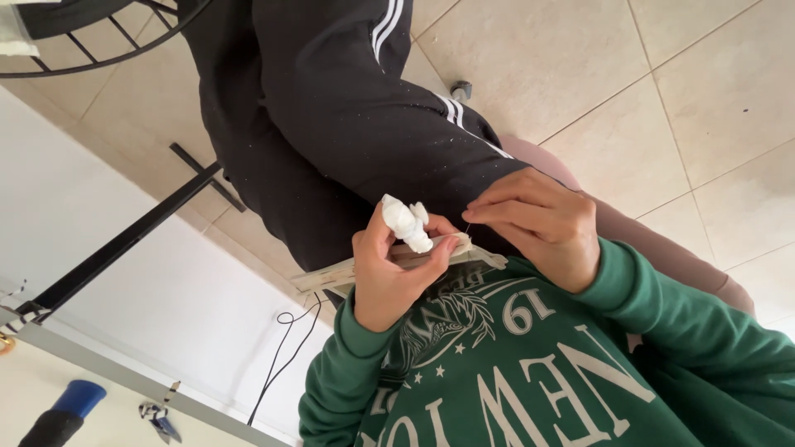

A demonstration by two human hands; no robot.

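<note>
My left hand (387, 277) holds a small white crumpled wad (406, 222) between thumb and fingers. It also presses a flat beige strip-like piece (389, 263) against my lap. Just to the right of the wad, my right hand (542, 225) has its fingertips pinched on a thin needle (467, 227), close to the beige piece. Both hands are over my black track trousers (331, 124), in front of my green sweatshirt (530, 372). Whether a thread runs from the needle is too fine to tell.
A white table (124, 273) with a black metal leg (124, 240) stands at the left, and a thin black cable (286, 356) hangs by it. A blue-tipped handle (66, 410) and a small tool (157, 411) lie at the lower left. Beige floor tiles (662, 83) lie beyond, with a wire grille (91, 41) at the top left.
</note>
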